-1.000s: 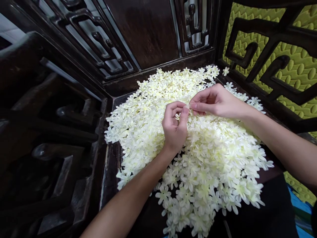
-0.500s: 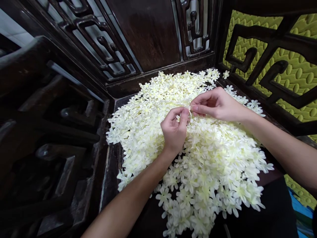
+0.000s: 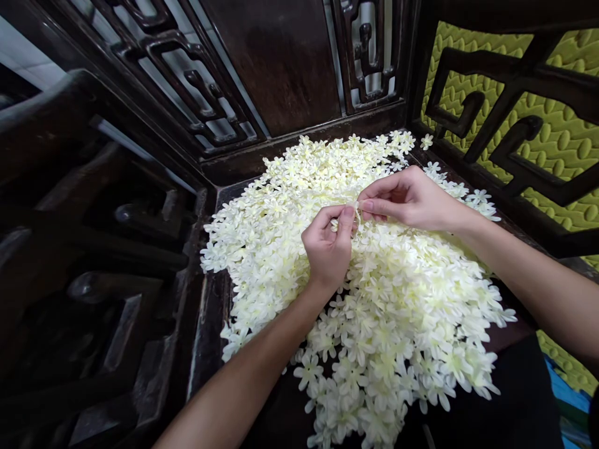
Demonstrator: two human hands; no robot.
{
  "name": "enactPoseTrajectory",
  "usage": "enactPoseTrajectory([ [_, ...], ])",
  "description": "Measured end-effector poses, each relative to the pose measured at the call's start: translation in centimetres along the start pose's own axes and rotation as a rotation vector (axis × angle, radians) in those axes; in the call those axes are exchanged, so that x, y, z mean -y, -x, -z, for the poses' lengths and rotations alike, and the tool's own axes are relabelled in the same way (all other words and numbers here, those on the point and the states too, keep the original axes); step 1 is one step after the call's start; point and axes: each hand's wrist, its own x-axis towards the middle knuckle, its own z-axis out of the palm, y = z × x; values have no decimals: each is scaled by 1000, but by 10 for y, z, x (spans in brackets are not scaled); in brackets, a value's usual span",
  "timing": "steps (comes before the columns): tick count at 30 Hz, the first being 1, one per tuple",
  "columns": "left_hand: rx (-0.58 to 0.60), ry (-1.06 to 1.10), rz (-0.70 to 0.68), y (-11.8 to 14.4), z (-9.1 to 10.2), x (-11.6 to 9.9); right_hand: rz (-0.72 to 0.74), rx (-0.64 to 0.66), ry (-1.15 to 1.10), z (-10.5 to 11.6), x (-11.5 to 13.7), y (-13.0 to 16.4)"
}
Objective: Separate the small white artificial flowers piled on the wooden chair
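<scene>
At left stands a carved wooden frame [image 3: 121, 287]. White flowers [image 3: 262, 243] are heaped across the dark seat [image 3: 216, 305]. Over them, a small flower [image 3: 334, 225] is enclosed by the left hand's [image 3: 329, 249] curled fingers; a pale piece [image 3: 357, 206], too small to identify, is pinched by the right hand's [image 3: 414, 201] fingers, fingertips nearly meeting.

Left hand [image 3: 329, 243] and right hand [image 3: 414, 202] meet over heap of white-yellow flowers [image 3: 407, 280], fingertips pinching pale piece [image 3: 357, 204], too small to make out. Small flower [image 3: 334, 224] inside left hand's curled fingers. Heap covers much of dark wooden seat [image 3: 215, 305]; single flower [image 3: 426, 141] just beside it, far right. Carved backrest [image 3: 281, 68] far side; yellow-green quilted cloth [image 3: 571, 68] behind right lattice [image 3: 515, 81].
</scene>
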Motion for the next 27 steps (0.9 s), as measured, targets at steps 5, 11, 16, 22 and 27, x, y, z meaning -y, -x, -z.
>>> enactPoseTrajectory([
  [5,0,16,5,0,0,1,-8,3,-8,1,-1,0],
  [11,1,23,6,0,-1,1,-28,-9,-2,2,-2,0],
  [16,-2,35,-4,0,-1,1,-53,-14,-2,1,0,1],
  [22,-11,28,-5,-1,-2,2,-51,-21,8,1,0,1],
  [27,-2,37,-10,-1,-1,1,-12,-20,30,1,-2,1],
])
